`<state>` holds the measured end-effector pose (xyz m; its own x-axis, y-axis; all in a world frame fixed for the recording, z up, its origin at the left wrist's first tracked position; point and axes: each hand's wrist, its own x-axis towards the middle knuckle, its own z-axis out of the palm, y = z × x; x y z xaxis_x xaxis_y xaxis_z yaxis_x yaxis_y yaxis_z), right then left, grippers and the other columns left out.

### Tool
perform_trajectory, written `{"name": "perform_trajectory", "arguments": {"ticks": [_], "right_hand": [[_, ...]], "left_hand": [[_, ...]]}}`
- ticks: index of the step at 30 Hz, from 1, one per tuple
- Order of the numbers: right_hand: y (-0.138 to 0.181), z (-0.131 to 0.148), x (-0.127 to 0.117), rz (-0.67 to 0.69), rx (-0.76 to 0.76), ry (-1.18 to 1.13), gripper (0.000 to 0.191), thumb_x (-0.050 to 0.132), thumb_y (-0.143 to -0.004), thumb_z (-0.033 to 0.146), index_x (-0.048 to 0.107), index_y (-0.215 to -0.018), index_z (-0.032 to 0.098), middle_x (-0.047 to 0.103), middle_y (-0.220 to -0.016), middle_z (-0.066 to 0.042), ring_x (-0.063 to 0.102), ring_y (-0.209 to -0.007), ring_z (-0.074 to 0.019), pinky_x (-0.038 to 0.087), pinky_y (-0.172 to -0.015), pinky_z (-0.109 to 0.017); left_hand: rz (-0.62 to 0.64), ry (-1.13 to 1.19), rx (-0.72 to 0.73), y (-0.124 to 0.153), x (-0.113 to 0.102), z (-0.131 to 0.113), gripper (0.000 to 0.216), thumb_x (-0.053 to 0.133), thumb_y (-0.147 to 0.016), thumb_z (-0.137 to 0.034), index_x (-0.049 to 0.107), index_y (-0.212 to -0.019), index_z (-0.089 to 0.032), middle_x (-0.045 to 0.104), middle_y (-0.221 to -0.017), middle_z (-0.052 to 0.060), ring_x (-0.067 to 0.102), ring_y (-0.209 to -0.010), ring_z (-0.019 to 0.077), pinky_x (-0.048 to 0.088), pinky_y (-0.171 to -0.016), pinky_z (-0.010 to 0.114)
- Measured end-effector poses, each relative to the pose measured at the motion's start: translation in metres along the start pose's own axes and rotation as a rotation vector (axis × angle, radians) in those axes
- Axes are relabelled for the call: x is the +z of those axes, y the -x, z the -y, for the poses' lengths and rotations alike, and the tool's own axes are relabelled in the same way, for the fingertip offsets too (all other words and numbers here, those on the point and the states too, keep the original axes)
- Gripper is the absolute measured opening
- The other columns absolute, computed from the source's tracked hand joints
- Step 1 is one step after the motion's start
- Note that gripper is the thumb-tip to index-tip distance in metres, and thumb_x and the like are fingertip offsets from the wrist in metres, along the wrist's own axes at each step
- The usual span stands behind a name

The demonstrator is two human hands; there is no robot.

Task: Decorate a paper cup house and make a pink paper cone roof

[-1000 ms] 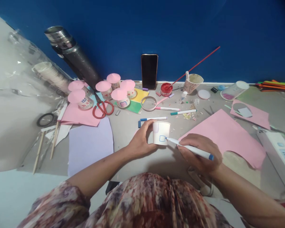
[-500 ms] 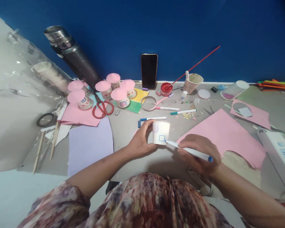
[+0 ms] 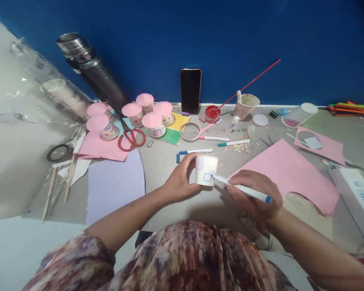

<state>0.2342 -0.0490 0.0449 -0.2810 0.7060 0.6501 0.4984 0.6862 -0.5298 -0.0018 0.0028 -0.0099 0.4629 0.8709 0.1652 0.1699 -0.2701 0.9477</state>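
A small white paper cup stands upside down on the grey table, with a small blue square drawn on its side. My left hand grips the cup from the left. My right hand holds a white marker with a blue end; its tip touches the cup's side at the right edge of the blue square.
Several pink-topped decorated cups and red scissors lie at the back left. A large pink sheet is to the right, a lilac sheet to the left. A phone leans on the blue wall; loose markers lie behind the cup.
The marker tip dropped to the cup's lower edge and has come back up to the square's right side. The cup and left hand barely moved.
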Motion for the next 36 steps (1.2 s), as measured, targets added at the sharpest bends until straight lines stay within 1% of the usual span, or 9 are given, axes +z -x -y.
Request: {"name": "perform_trajectory", "arguments": {"ticks": [2, 7, 10, 14, 16, 22, 28, 32, 36], "right_hand": [[-0.0015, 0.0007, -0.0013, -0.009, -0.012, -0.024, 0.011, 0.065, -0.09, 0.013, 0.069, -0.094, 0.023, 0.074, -0.071, -0.002, 0.069, -0.058, -0.0181, 0.055, -0.056, -0.029], [-0.0033, 0.0013, -0.0026, 0.028, -0.024, -0.083, 0.01, 0.065, -0.092, 0.014, 0.068, -0.094, 0.022, 0.073, -0.069, -0.003, 0.069, -0.057, -0.0187, 0.055, -0.055, -0.029], [-0.0026, 0.0011, -0.0019, -0.005, -0.031, -0.07, 0.01, 0.066, -0.093, 0.013, 0.069, -0.097, 0.022, 0.075, -0.072, -0.004, 0.071, -0.06, -0.0197, 0.057, -0.056, -0.03], [-0.0021, 0.0005, -0.0005, 0.031, -0.044, -0.063, 0.007, 0.066, -0.095, 0.016, 0.071, -0.098, 0.021, 0.076, -0.073, -0.005, 0.073, -0.062, -0.0201, 0.059, -0.058, -0.031], [-0.0021, 0.0, 0.0005, 0.041, -0.051, -0.068, 0.006, 0.067, -0.095, 0.017, 0.071, -0.098, 0.02, 0.076, -0.073, -0.005, 0.073, -0.062, -0.0197, 0.058, -0.059, -0.03], [-0.0007, -0.0013, 0.0046, 0.011, -0.066, -0.069, 0.005, 0.068, -0.095, 0.016, 0.071, -0.096, 0.02, 0.076, -0.072, -0.004, 0.073, -0.062, -0.0187, 0.057, -0.06, -0.028], [-0.0008, -0.0013, 0.0044, 0.079, -0.055, -0.097, 0.005, 0.065, -0.097, 0.017, 0.069, -0.095, 0.019, 0.075, -0.071, -0.004, 0.071, -0.06, -0.0178, 0.054, -0.059, -0.028], [-0.0008, -0.0012, 0.0033, 0.061, -0.06, -0.089, 0.005, 0.065, -0.097, 0.017, 0.069, -0.097, 0.02, 0.075, -0.072, -0.005, 0.072, -0.062, -0.0185, 0.055, -0.06, -0.029], [0.0001, -0.0021, 0.0034, 0.08, -0.038, -0.048, 0.005, 0.065, -0.097, 0.018, 0.069, -0.095, 0.02, 0.076, -0.073, -0.005, 0.073, -0.063, -0.0186, 0.055, -0.06, -0.028]], "left_hand": [[0.003, -0.006, -0.002, 0.0002, -0.0003, 0.0001, 0.081, 0.088, -0.07, -0.023, 0.047, -0.14, -0.023, 0.059, -0.142, 0.014, 0.06, -0.133, 0.0327, 0.048, -0.117, 0.05], [0.001, -0.016, 0.002, 0.0003, 0.0006, 0.0009, 0.081, 0.088, -0.071, -0.025, 0.048, -0.141, -0.023, 0.058, -0.143, 0.015, 0.059, -0.133, 0.0332, 0.048, -0.117, 0.05], [0.009, -0.042, 0.024, -0.0001, 0.0011, 0.0017, 0.081, 0.087, -0.071, -0.023, 0.047, -0.141, -0.023, 0.057, -0.143, 0.015, 0.058, -0.134, 0.0339, 0.048, -0.116, 0.051], [0.036, -0.092, 0.054, -0.0001, 0.0004, 0.0016, 0.083, 0.083, -0.069, -0.016, 0.045, -0.143, -0.023, 0.055, -0.145, 0.016, 0.056, -0.135, 0.0349, 0.049, -0.115, 0.052], [0.037, -0.118, 0.064, 0.0002, 0.0, 0.0006, 0.083, 0.083, -0.07, -0.016, 0.045, -0.143, -0.023, 0.055, -0.145, 0.016, 0.056, -0.134, 0.0348, 0.049, -0.114, 0.052], [0.048, -0.178, 0.094, 0.0005, 0.0, -0.0013, 0.083, 0.081, -0.07, -0.014, 0.045, -0.144, -0.022, 0.054, -0.144, 0.017, 0.056, -0.133, 0.0361, 0.052, -0.109, 0.051], [0.048, -0.188, 0.101, 0.0012, 0.0002, -0.0003, 0.082, 0.079, -0.071, -0.014, 0.043, -0.145, -0.023, 0.053, -0.146, 0.016, 0.055, -0.134, 0.0346, 0.051, -0.111, 0.051], [0.048, -0.188, 0.086, 0.0007, 0.0003, -0.001, 0.083, 0.08, -0.07, -0.013, 0.044, -0.144, -0.024, 0.054, -0.146, 0.015, 0.056, -0.134, 0.0341, 0.051, -0.111, 0.05], [0.056, -0.195, 0.086, -0.0001, 0.0003, -0.0012, 0.084, 0.08, -0.069, -0.012, 0.044, -0.144, -0.023, 0.054, -0.145, 0.016, 0.056, -0.133, 0.0353, 0.052, -0.11, 0.051]]}}
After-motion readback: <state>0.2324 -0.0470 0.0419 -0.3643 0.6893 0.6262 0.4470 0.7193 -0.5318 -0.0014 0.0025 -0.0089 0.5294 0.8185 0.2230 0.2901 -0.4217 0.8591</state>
